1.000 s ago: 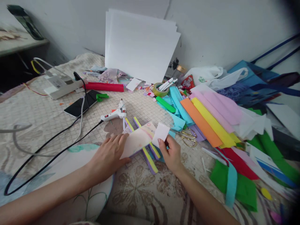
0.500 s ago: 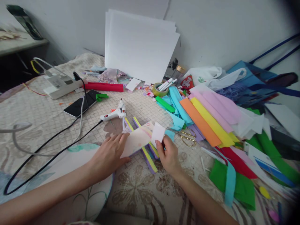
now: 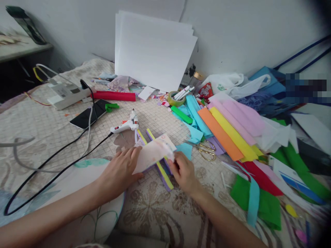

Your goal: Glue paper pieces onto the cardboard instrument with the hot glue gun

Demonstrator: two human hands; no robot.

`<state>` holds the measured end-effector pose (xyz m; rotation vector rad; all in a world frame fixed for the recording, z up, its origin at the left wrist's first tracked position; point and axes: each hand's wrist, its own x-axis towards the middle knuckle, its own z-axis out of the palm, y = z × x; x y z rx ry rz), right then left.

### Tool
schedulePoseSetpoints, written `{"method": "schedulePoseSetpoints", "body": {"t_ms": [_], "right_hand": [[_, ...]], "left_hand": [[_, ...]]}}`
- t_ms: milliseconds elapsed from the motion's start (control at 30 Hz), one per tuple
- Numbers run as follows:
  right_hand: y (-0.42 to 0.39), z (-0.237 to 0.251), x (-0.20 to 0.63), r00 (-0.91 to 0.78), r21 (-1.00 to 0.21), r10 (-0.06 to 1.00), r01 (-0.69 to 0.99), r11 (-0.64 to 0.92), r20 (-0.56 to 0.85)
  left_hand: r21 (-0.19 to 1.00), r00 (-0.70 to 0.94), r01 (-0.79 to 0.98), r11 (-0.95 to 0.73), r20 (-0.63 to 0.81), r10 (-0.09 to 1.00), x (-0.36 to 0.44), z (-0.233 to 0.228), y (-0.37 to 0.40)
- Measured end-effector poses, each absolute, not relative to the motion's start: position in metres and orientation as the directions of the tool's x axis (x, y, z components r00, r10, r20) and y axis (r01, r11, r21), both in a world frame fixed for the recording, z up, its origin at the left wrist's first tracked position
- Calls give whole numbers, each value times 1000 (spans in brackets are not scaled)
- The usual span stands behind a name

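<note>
A pale painted board strip (image 3: pixel 151 151) lies over two yellow-and-purple foam strips (image 3: pixel 164 174). My left hand (image 3: pixel 124 165) rests flat on the strip's left end, its fingers stretched out and the thumb along the near edge. At the strip's right end my right hand (image 3: pixel 184 168) is closed, thumb against fingers, on a small white card (image 3: pixel 170 151). The card is smeared by motion and seen nearly edge-on against the strip. A white hot glue gun (image 3: pixel 126 124) stands just beyond the strips. Gold-handled scissors (image 3: pixel 207 150) lie right of my right hand.
A black cord (image 3: pixel 80 165) loops across the left side to a power strip (image 3: pixel 67 94). A phone (image 3: pixel 90 113) lies nearby. Coloured crepe paper (image 3: pixel 219 132) is heaped at right. White boards (image 3: pixel 155 51) lean on the wall. A round painted board (image 3: pixel 108 220) sits under my left forearm.
My right hand has moved slightly down and tilted the white card, which showed its flat face before and now appears thin and blurred. The left hand stays in place.
</note>
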<state>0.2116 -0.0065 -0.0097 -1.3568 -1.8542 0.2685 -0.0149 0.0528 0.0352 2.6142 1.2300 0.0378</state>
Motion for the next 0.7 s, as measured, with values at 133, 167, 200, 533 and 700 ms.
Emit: {"method": "schedulePoseSetpoints", "body": {"t_ms": [133, 167, 200, 533, 700], "right_hand": [[-14, -11, 213, 180, -836, 921, 505, 214, 345], [-14, -11, 214, 225, -875, 920, 442, 198, 321], [-14, -10, 215, 269, -901, 914, 392, 185, 305], [-6, -5, 235, 301, -961, 949, 276, 8, 95], [-8, -12, 234, 240, -935, 964, 355, 25, 117]], "left_hand": [[245, 642, 757, -606, -99, 761, -16, 36, 53], [249, 642, 756, -605, -100, 761, -17, 36, 53], [254, 643, 754, -605, -99, 759, -17, 36, 53], [270, 649, 745, -611, -76, 757, -17, 35, 53], [272, 652, 739, -617, -55, 757, -19, 32, 54]]}}
